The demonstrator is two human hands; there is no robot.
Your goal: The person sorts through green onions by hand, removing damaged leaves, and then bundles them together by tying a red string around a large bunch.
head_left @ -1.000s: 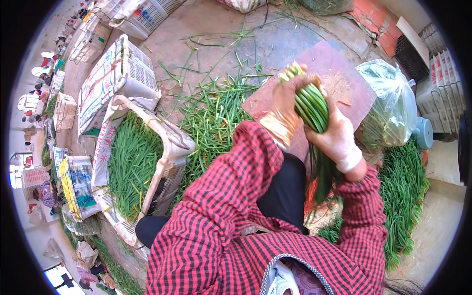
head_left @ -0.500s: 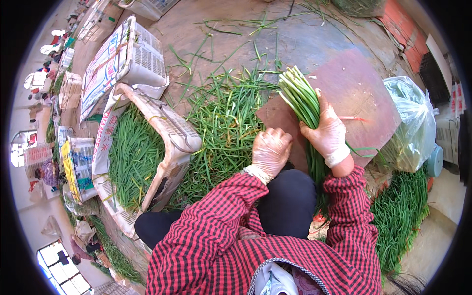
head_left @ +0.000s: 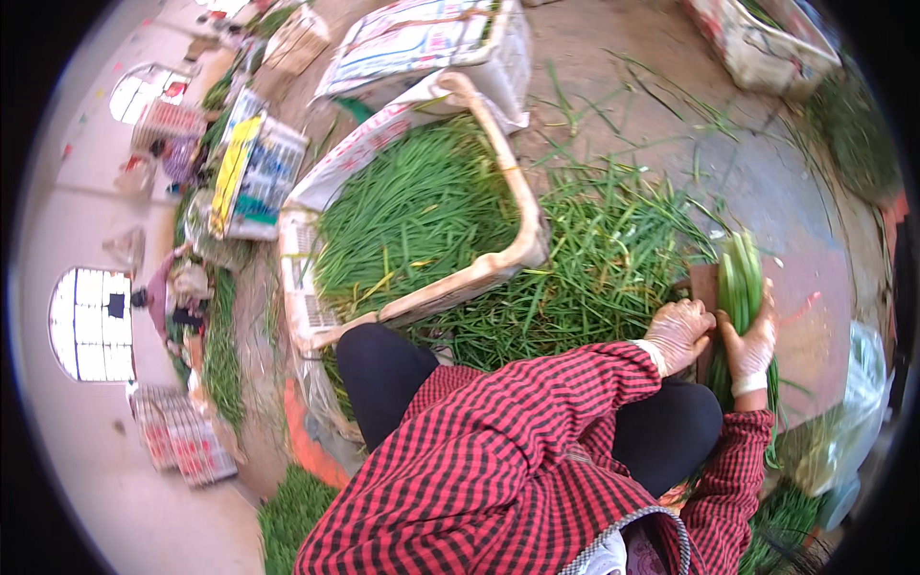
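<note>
My right hand (head_left: 749,337), in a thin see-through glove, grips a bunch of garlic chives (head_left: 740,278) with the pale stem ends pointing away from me. The green leaves hang down behind the hand toward my knee. Beneath the bunch lies a reddish-brown board (head_left: 815,331). My left hand (head_left: 678,333), gloved too, is closed with its fingers curled, just left of the bunch at the board's edge. Whatever it may hold is hidden. Loose green trimmings (head_left: 594,264) are heaped on the floor to the left of the board.
A white plastic crate (head_left: 522,240) full of long green leaves (head_left: 412,211) stands on the left, with a wrapped crate (head_left: 422,48) behind it. A clear plastic bag (head_left: 853,402) sits at the right. Another crate (head_left: 776,48) stands far right. People (head_left: 158,292) work at far left.
The view has swung left, so hands, board and bunch appear farther right. My right hand still grips the bunch, which now stands more upright; my left hand remains closed beside it.
</note>
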